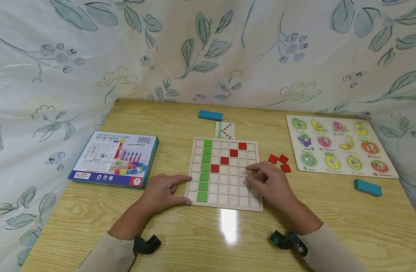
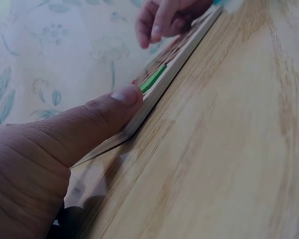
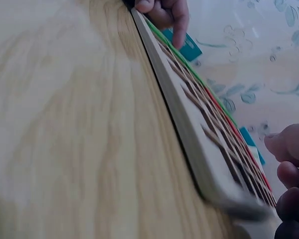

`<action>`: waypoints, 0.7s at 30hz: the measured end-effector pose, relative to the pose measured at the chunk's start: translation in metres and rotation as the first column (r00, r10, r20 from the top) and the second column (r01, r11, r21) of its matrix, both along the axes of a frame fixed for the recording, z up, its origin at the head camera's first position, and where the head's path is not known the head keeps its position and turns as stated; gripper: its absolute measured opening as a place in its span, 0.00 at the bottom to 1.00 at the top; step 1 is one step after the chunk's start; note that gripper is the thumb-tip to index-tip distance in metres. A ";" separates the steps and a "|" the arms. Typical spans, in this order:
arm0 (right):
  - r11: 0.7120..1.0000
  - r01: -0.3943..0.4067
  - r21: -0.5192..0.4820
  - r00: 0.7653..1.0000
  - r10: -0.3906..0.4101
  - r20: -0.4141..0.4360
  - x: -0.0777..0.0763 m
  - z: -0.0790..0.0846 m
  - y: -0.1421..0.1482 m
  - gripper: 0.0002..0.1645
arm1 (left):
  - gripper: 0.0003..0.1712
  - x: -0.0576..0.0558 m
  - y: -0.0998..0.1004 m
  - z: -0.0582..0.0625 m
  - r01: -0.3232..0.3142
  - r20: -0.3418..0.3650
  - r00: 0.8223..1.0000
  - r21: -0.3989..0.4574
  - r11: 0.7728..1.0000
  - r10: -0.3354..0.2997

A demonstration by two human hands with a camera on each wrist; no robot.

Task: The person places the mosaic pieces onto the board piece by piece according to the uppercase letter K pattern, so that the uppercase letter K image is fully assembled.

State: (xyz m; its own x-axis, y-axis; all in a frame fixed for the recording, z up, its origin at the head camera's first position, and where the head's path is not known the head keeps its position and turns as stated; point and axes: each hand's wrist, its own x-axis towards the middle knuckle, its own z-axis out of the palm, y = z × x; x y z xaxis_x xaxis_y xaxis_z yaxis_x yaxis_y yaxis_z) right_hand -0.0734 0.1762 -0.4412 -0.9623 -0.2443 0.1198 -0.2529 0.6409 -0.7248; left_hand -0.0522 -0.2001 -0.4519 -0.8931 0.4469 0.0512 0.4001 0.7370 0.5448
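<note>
A wooden grid board (image 1: 225, 207) lies on the table. Green square tiles (image 1: 204, 176) fill its second column from the left, and several red tiles (image 1: 224, 161) climb diagonally toward the upper right. My left hand (image 1: 163, 191) rests at the board's left edge, index fingertip on the rim and thumb (image 2: 124, 97) at the near corner. Over the board's right columns hovers my right hand (image 1: 270, 185), fingers loosely bent, thumb and index apart, with nothing visible between them. Three loose red tiles (image 1: 273, 159) lie on the table just beyond it.
Behind the board sit a small pattern card (image 1: 225, 130) and a blue block (image 1: 210, 115). A beaded-boxes carton (image 1: 114, 158) stands at left. On the right are a fruit puzzle board (image 1: 344, 146) and another blue block (image 1: 368, 187). A patterned cloth (image 1: 201, 49) hangs behind the table.
</note>
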 end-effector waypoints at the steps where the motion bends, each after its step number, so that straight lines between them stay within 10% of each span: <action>1: 1.000 0.007 -0.001 1.000 -0.007 -0.002 0.001 0.000 0.004 0.17 | 0.41 0.000 0.000 0.000 0.000 -0.001 1.000 -0.001 1.000 0.000; 21: 0.962 0.235 0.141 0.969 -0.219 -0.118 0.002 -0.001 0.077 0.20 | 0.41 0.000 0.000 0.000 0.001 -0.007 1.000 -0.001 1.000 -0.001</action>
